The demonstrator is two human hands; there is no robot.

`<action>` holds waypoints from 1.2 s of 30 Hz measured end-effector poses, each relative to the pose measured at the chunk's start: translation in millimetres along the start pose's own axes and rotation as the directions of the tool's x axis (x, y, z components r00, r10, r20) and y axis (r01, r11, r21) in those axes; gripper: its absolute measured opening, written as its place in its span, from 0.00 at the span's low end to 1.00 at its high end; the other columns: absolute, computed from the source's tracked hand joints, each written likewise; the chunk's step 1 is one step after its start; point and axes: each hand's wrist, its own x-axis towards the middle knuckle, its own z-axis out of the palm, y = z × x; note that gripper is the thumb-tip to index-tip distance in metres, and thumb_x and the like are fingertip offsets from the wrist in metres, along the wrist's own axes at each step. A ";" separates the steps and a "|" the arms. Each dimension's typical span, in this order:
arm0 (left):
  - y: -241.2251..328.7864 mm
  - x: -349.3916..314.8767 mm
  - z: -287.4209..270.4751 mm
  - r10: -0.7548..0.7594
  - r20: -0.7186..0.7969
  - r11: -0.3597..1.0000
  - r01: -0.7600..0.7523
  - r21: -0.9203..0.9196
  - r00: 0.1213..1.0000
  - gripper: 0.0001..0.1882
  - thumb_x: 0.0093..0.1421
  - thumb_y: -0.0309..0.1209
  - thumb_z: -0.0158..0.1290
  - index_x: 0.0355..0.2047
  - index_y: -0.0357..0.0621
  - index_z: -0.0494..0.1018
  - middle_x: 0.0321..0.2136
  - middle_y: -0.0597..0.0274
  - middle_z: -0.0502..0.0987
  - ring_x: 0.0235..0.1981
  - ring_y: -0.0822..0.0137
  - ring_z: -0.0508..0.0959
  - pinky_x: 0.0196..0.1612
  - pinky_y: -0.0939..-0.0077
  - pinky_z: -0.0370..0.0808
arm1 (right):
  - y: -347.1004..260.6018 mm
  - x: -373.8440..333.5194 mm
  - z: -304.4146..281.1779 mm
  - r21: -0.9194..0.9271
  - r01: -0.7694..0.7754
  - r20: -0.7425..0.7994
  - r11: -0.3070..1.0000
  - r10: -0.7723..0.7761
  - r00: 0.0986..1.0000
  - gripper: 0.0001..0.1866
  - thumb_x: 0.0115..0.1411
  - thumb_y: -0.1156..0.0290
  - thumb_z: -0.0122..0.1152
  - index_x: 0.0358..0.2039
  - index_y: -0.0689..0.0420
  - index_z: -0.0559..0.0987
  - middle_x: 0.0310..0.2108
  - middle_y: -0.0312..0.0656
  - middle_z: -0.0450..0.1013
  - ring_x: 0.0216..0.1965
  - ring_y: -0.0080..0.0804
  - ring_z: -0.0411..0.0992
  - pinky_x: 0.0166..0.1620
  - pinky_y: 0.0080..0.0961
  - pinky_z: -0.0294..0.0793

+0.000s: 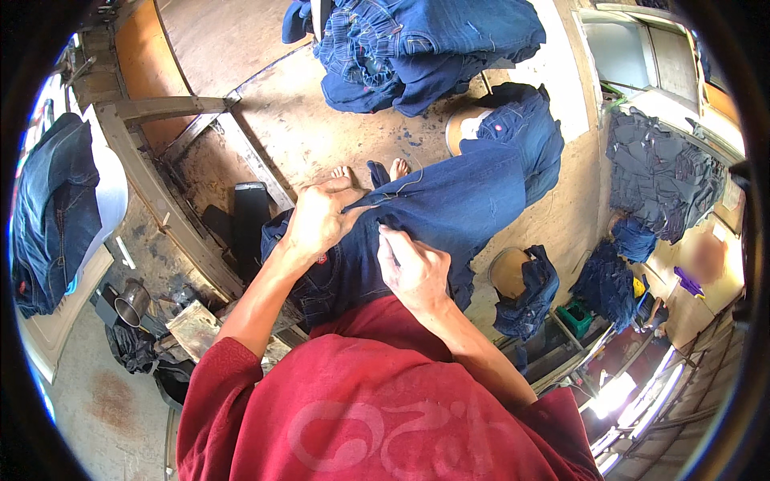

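Can't make out what the right hand [413, 268] has at its curled fingertips, and the denim [473, 204] hides most of the feet [399, 167], toes aside. Up at 12 the jeans pile [449, 48] gets chopped off, the red shirt [385, 385] runs out of frame at 6, and that brown patch [706, 256] at 3 is just a blur.

Shirt [361, 373]: dark red, loose cut. Sleeves [220, 385]: wide, same red, ending near the elbows. Front print [337, 433]: large, paler, rounded outlines, faded. Left hand [317, 220] and right hand [419, 274]: bare.
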 end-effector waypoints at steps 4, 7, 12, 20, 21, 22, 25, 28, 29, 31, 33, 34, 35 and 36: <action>1.4 -0.5 0.1 -0.009 -0.003 1.000 0.009 -0.013 1.000 0.13 0.55 0.28 0.74 0.40 0.39 0.87 0.32 0.54 0.83 0.33 0.50 0.86 0.38 0.62 0.84 | 1.7 -0.2 -0.3 -0.083 0.073 0.052 0.994 -0.069 0.996 0.07 0.62 0.77 0.72 0.40 0.54 0.86 0.21 0.40 0.79 0.19 0.35 0.79 0.24 0.33 0.77; 1.7 0.3 -0.6 -0.004 -0.011 1.000 0.003 -0.012 1.000 0.13 0.55 0.29 0.74 0.40 0.39 0.87 0.32 0.54 0.83 0.33 0.50 0.86 0.38 0.61 0.84 | 2.2 -0.7 -1.4 -0.051 0.059 0.047 0.997 -0.056 0.997 0.06 0.62 0.77 0.71 0.40 0.53 0.86 0.21 0.40 0.78 0.19 0.35 0.79 0.24 0.33 0.77; 1.8 1.1 -0.9 0.006 -0.024 1.000 -0.006 0.010 1.000 0.13 0.55 0.30 0.74 0.40 0.39 0.87 0.33 0.53 0.83 0.33 0.51 0.87 0.38 0.62 0.84 | 1.4 -0.6 1.1 -0.087 0.014 0.035 0.996 -0.011 0.999 0.05 0.63 0.76 0.71 0.39 0.53 0.85 0.20 0.40 0.78 0.19 0.35 0.79 0.24 0.33 0.77; 0.6 0.7 0.9 0.000 -0.032 1.000 0.001 0.016 1.000 0.13 0.55 0.31 0.74 0.39 0.39 0.88 0.32 0.54 0.83 0.32 0.52 0.87 0.37 0.63 0.84 | 2.4 1.1 -0.7 -0.089 0.061 -0.022 0.994 -0.063 0.998 0.07 0.64 0.74 0.70 0.42 0.53 0.85 0.20 0.38 0.77 0.19 0.35 0.79 0.23 0.34 0.77; 0.7 0.4 1.0 0.009 -0.034 1.000 -0.009 0.017 0.999 0.13 0.55 0.31 0.74 0.39 0.39 0.88 0.32 0.54 0.83 0.32 0.52 0.87 0.37 0.63 0.84 | 2.6 0.6 -2.0 -0.117 0.022 0.039 0.993 -0.018 0.999 0.08 0.64 0.73 0.70 0.43 0.53 0.84 0.20 0.37 0.77 0.19 0.35 0.79 0.23 0.34 0.77; 0.8 0.4 1.0 0.007 -0.032 1.000 -0.006 0.019 0.999 0.14 0.55 0.31 0.74 0.39 0.39 0.88 0.32 0.54 0.83 0.32 0.52 0.87 0.37 0.63 0.84 | 2.8 0.5 -2.3 -0.095 0.052 0.000 0.994 -0.052 0.999 0.07 0.63 0.75 0.71 0.42 0.53 0.85 0.20 0.38 0.78 0.19 0.35 0.79 0.23 0.34 0.77; 0.9 1.3 0.8 0.008 -0.044 1.000 -0.007 0.026 0.999 0.14 0.55 0.31 0.75 0.39 0.39 0.88 0.32 0.55 0.83 0.31 0.52 0.87 0.36 0.62 0.84 | 2.9 -3.8 -4.6 -0.037 0.040 0.004 0.999 -0.040 0.999 0.08 0.62 0.78 0.72 0.41 0.54 0.86 0.21 0.41 0.78 0.19 0.36 0.78 0.24 0.33 0.76; 2.1 1.9 0.9 -0.003 -0.059 1.000 0.005 0.029 0.998 0.13 0.55 0.31 0.75 0.39 0.39 0.88 0.32 0.55 0.83 0.30 0.52 0.87 0.36 0.63 0.84 | 1.8 -11.2 -4.5 0.024 0.065 -0.042 0.998 -0.064 0.997 0.08 0.61 0.78 0.73 0.41 0.55 0.86 0.21 0.41 0.79 0.19 0.35 0.78 0.24 0.33 0.77; 2.6 2.0 0.9 -0.001 -0.060 0.999 0.003 0.037 0.998 0.13 0.55 0.30 0.75 0.39 0.39 0.88 0.32 0.54 0.83 0.30 0.52 0.87 0.35 0.63 0.84 | 1.4 -13.5 -4.0 0.002 0.062 -0.028 0.998 -0.062 0.998 0.08 0.61 0.78 0.73 0.41 0.55 0.86 0.21 0.41 0.79 0.19 0.35 0.78 0.24 0.32 0.77; 3.6 2.5 1.0 -0.010 -0.061 0.999 0.012 0.034 0.998 0.13 0.55 0.30 0.75 0.38 0.39 0.88 0.32 0.54 0.84 0.30 0.52 0.87 0.35 0.63 0.84 | 0.7 -17.1 -3.5 -0.063 0.031 0.052 0.998 -0.028 0.998 0.09 0.60 0.80 0.73 0.41 0.56 0.86 0.22 0.40 0.80 0.19 0.35 0.79 0.24 0.32 0.77; 4.3 3.1 1.2 -0.031 -0.066 0.999 0.032 0.012 0.997 0.13 0.55 0.30 0.75 0.38 0.39 0.88 0.32 0.54 0.84 0.30 0.53 0.87 0.35 0.64 0.84 | 0.6 -19.1 -3.2 -0.079 0.077 0.033 0.994 -0.075 0.997 0.09 0.60 0.80 0.72 0.41 0.55 0.86 0.23 0.40 0.80 0.20 0.35 0.79 0.24 0.32 0.77; 4.6 3.2 1.4 -0.024 -0.072 0.999 0.026 0.021 0.997 0.13 0.55 0.30 0.76 0.38 0.39 0.88 0.32 0.54 0.84 0.30 0.52 0.87 0.35 0.64 0.84 | 0.7 -19.5 -3.2 -0.072 0.103 0.012 0.992 -0.102 0.995 0.09 0.60 0.79 0.72 0.41 0.55 0.86 0.23 0.40 0.80 0.20 0.35 0.79 0.24 0.32 0.77; 4.7 3.5 1.5 -0.016 -0.080 0.999 0.018 0.031 0.997 0.13 0.55 0.30 0.76 0.38 0.39 0.88 0.32 0.54 0.84 0.30 0.52 0.87 0.35 0.64 0.84 | 1.2 -19.1 -2.8 -0.058 0.071 0.024 0.996 -0.069 0.997 0.08 0.60 0.79 0.72 0.40 0.55 0.86 0.22 0.40 0.80 0.20 0.35 0.79 0.24 0.32 0.77; 4.8 3.6 1.8 -0.004 -0.090 0.999 0.007 0.042 0.996 0.13 0.55 0.30 0.76 0.38 0.39 0.88 0.32 0.54 0.84 0.30 0.52 0.87 0.35 0.64 0.84 | 1.5 -18.8 -2.7 -0.021 0.065 -0.011 0.998 -0.066 0.998 0.08 0.61 0.79 0.72 0.40 0.54 0.86 0.22 0.40 0.80 0.19 0.35 0.79 0.24 0.32 0.77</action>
